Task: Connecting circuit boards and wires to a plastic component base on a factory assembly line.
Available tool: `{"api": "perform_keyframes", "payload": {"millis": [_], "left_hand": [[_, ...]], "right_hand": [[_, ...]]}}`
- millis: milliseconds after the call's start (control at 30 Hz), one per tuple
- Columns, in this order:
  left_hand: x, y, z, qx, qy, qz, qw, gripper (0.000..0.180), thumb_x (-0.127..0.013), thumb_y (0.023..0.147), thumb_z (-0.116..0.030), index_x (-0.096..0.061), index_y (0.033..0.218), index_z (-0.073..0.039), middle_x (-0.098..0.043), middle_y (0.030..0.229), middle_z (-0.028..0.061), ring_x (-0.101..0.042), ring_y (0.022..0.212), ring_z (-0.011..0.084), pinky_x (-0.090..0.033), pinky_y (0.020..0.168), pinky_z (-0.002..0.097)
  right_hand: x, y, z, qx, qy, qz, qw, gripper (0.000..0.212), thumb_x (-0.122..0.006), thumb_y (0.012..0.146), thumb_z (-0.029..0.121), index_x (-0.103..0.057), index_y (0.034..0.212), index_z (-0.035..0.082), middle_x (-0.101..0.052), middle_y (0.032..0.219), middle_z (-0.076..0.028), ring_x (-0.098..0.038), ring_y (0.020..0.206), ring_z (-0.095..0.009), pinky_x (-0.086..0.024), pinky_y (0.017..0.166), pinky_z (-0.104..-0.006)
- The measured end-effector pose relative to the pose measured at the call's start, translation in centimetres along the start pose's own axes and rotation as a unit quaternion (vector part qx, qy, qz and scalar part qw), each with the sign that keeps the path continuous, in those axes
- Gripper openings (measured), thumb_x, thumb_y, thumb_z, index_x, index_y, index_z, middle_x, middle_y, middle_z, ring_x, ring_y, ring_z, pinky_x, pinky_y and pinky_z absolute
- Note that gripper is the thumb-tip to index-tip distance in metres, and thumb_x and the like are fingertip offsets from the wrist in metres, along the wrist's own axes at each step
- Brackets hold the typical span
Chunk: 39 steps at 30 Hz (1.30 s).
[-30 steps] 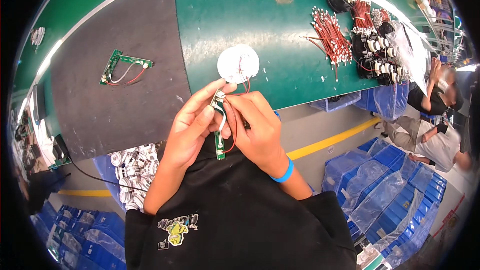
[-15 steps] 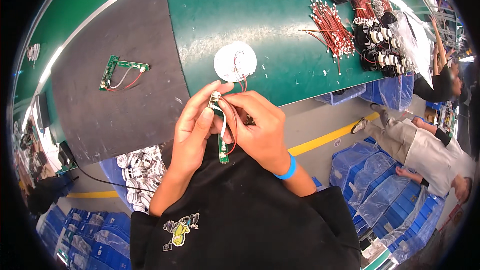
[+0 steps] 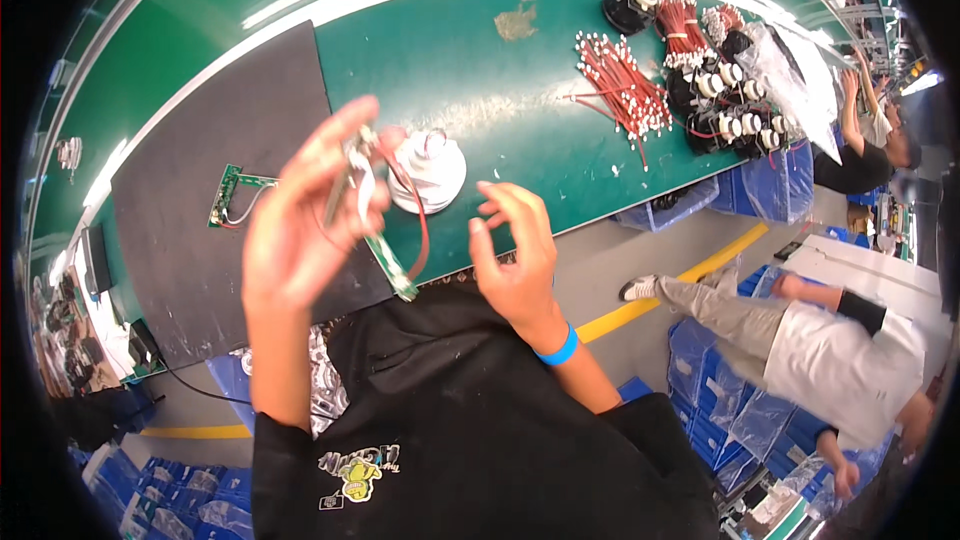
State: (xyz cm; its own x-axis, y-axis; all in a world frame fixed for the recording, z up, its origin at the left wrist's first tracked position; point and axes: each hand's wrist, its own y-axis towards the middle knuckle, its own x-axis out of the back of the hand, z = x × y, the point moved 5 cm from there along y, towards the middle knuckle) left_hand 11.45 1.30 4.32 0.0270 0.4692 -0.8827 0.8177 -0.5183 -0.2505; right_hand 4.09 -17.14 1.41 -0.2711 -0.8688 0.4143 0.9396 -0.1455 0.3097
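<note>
My left hand (image 3: 305, 215), smeared by motion, is raised over the black mat's right edge and holds a green circuit board (image 3: 392, 268) with red and white wires. The board's lower strip sticks out below the fingers, and its upper part is partly hidden by them. To the right, my right hand (image 3: 518, 255) is empty, its thumb and fingers apart. Between and beyond the hands, a white round plastic housing (image 3: 432, 180) stands on the green table. Another green circuit board (image 3: 228, 198) with wires lies on the mat, partly covered by my left hand.
The black mat (image 3: 190, 280) covers the table's left part. Bundles of red wires (image 3: 625, 90) and black-and-white round parts (image 3: 715, 125) lie at the right, beside clear plastic film (image 3: 790, 80). Blue bins (image 3: 770, 185) stand past the table edge. A person in a light shirt (image 3: 835, 365) is at the right.
My right hand has let go of the circuit board and its wires. My left hand has carried the board up and to the left. The head view has shifted somewhat.
</note>
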Motion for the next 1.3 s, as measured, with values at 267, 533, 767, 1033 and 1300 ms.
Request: {"api": "perform_keyframes", "payload": {"millis": [267,533,767,1033,1300], "left_hand": [[-3.5,7.3,-14.9,-0.066,0.191,-0.03,0.979,0.034,-0.057,0.089,-0.018,-0.053,0.117,0.001,-0.058,0.107,0.0213,-0.058,0.094,0.0247,-0.049,0.086,0.0356],[5.2,15.7,-24.4,-0.168,0.559,0.047,0.811,0.036,-0.062,0.086,-0.016,-0.058,0.119,-0.001,-0.063,0.105,0.0094,-0.06,0.096,0.0219,-0.05,0.084,0.0341],[5.4,3.0,-21.6,-0.178,0.885,-0.079,0.424,0.042,-0.054,0.09,-0.02,-0.052,0.129,-0.003,-0.056,0.127,0.0156,-0.05,0.121,0.0262,-0.038,0.101,0.0338],[7.5,-9.2,-10.0,-0.054,0.926,-0.174,0.331,0.079,-0.063,0.072,0.006,-0.032,0.143,-0.011,-0.043,0.131,0.0171,-0.045,0.12,0.0353,-0.041,0.099,0.0419],[7.5,-13.0,-8.6,-0.087,0.839,-0.216,0.492,0.083,-0.074,0.07,-0.005,-0.033,0.142,-0.01,-0.05,0.123,0.0159,-0.049,0.116,0.0337,-0.041,0.097,0.039]], "right_hand": [[-0.7,-0.5,-3.0,0.064,-0.173,-0.034,0.982,0.024,-0.06,0.078,-0.004,-0.063,0.101,0.002,-0.061,0.099,-0.013,-0.055,0.092,-0.031,-0.046,0.079,-0.0385],[-0.9,-0.6,-3.1,0.08,-0.194,-0.027,0.977,0.024,-0.061,0.078,-0.003,-0.064,0.101,0.003,-0.06,0.098,-0.013,-0.055,0.092,-0.031,-0.046,0.079,-0.0388],[2.2,1.0,-5.3,-0.097,0.075,0.062,0.991,0.011,-0.05,0.083,-0.006,-0.057,0.078,0.0,-0.063,0.085,-0.01,-0.057,0.079,-0.019,-0.046,0.072,-0.0301],[5.4,11.0,-6.3,0.114,-0.308,0.046,0.943,0.019,-0.067,0.081,0.006,-0.062,0.098,0.002,-0.061,0.095,-0.014,-0.056,0.09,-0.034,-0.045,0.081,-0.0406],[5.3,13.3,-8.7,0.15,-0.247,0.109,0.951,0.009,-0.064,0.085,0.007,-0.063,0.091,0.001,-0.062,0.092,-0.013,-0.058,0.091,-0.029,-0.045,0.083,-0.0365]]}}
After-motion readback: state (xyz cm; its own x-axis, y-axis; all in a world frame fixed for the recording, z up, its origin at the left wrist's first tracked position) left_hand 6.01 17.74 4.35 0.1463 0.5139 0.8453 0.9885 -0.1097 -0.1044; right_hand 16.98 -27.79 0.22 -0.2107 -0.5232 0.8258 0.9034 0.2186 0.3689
